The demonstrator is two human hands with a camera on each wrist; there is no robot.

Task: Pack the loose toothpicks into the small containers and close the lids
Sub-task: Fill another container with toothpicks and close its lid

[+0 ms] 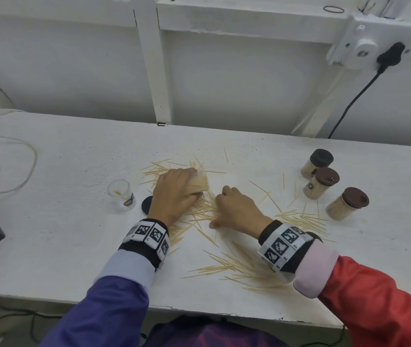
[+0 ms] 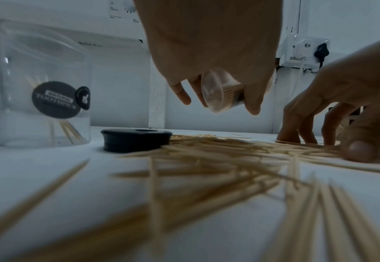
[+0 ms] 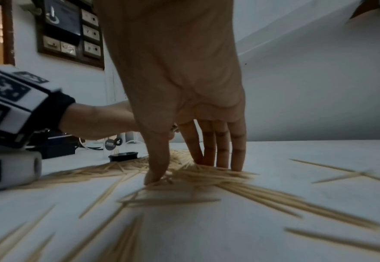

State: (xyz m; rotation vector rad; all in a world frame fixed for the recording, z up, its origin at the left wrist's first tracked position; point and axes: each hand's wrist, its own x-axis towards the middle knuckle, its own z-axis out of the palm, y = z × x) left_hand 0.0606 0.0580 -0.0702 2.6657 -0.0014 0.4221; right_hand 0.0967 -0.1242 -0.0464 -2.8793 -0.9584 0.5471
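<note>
The white table [image 1: 74,151] bears scattered loose toothpicks [image 1: 239,267]. The left hand [image 1: 174,194] grips a tilted, toothpick-filled container [image 1: 199,182] above them. The right hand [image 1: 237,209] presses its straight fingers [image 3: 237,150] and thumb onto the pile. Three lidded containers [image 1: 321,182] stand right; one clear container [image 1: 121,197] and one black lid [image 1: 147,204] left.

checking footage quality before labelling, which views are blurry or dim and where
Head view: evenly lit, mostly sharp, wide-angle bend at the edges. Left wrist view: dim; the near toothpicks smear out of focus, while the container in the left hand is clearer. Right wrist view: dim, foreground blurred, right hand sharper.
</note>
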